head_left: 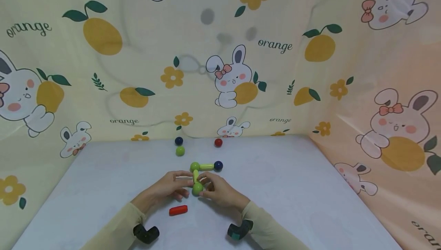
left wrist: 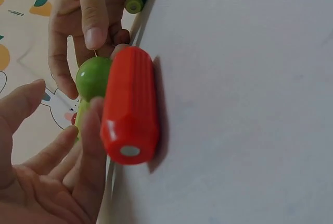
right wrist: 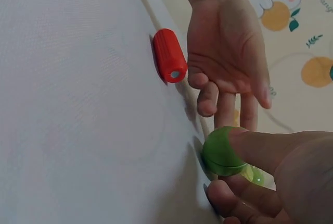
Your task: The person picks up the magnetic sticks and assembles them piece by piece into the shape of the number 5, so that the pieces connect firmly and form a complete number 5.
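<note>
One red rod (head_left: pixel 178 210) is lying crosswise, nearside of the spread, empty left hand (head_left: pixel 169 187). The right hand (head_left: pixel 220 192) is pinching the nearest green ball (head_left: pixel 198 188).

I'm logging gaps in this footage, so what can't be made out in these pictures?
Left wrist view: the red stick hides one side of the green ball behind it.
Right wrist view: that ball and the right hand hide some fingertips of the left hand.
Left wrist view: the left and bottom edges cut off the left hand's wrist.
Head view: the right edge cuts off the lower right lettering.
</note>
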Demonstrator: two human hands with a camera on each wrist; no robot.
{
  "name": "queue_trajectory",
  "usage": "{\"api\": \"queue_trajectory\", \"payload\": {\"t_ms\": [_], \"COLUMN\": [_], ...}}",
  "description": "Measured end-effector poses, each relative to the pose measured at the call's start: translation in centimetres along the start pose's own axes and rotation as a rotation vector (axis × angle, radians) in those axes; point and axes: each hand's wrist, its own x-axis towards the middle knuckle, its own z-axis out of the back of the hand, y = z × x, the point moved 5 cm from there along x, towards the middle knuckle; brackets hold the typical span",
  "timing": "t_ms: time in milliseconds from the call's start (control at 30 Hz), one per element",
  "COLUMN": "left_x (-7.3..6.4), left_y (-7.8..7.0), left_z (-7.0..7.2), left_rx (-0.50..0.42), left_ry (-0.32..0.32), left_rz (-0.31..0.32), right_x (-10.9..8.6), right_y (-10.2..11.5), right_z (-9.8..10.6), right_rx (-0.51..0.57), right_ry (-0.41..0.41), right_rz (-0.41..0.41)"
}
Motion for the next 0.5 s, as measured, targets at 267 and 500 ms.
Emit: {"api": "queue_trajectory", "payload": {"t_ms": [267, 500], "left_x": [-0.4, -1.1], "left_y": [-0.3, -1.2], "left_z": [-0.8, -2.0], "left_rx": [0.15, 0.311], "left_ry": [-0.045, -0.009], "left_rz": [-0.139, -0.205], "right_x": [-0.2, -0.4], "right_y": [-0.1, -0.2], "right_z": [1.2, 2.9], "right_rx": [0.01, -0.001], "right_ry": [-0.026, -0.062], "right_rz": [-0.008, 0.019]}}
